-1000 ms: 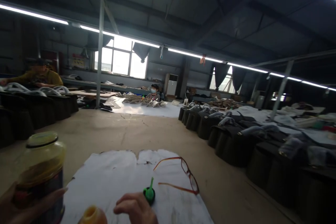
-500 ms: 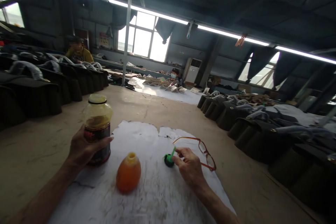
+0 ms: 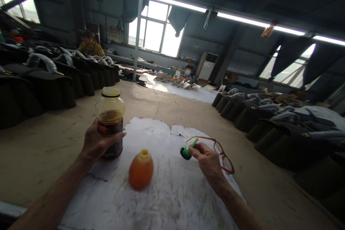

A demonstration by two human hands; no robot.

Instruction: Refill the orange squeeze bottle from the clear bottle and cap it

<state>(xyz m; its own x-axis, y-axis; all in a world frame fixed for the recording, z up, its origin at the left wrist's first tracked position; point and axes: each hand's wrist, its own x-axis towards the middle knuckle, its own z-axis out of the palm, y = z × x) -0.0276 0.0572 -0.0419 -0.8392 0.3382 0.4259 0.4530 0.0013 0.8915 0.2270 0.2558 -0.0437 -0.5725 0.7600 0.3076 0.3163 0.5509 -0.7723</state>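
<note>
My left hand (image 3: 95, 142) is wrapped round an uncapped jar (image 3: 110, 106) of clear yellowish plastic with a dark label, which stands upright. Between my thumb and fingers, my right hand (image 3: 207, 160) pinches a green nozzle cap (image 3: 186, 152) with a black base, tilted on its side. Whether the cap touches the sheet I cannot tell. An orange squeeze bottle (image 3: 141, 170) with an open neck stands between both hands on a smudged white sheet (image 3: 167, 197). Orange-framed glasses (image 3: 228, 165) lie just beyond my right hand, which partly hides them.
Dark bags with wrapped handles line the left side (image 3: 51, 86) and the right side (image 3: 272, 143) of the tan table (image 3: 151, 104). A metal pole (image 3: 138, 25) rises at the far edge. Two people sit farther back, one in a yellow top (image 3: 94, 48).
My right hand has picked up and tipped the green nozzle cap, which stood upright on the sheet. The left hand keeps its hold on the jar. The whole view has shifted slightly.
</note>
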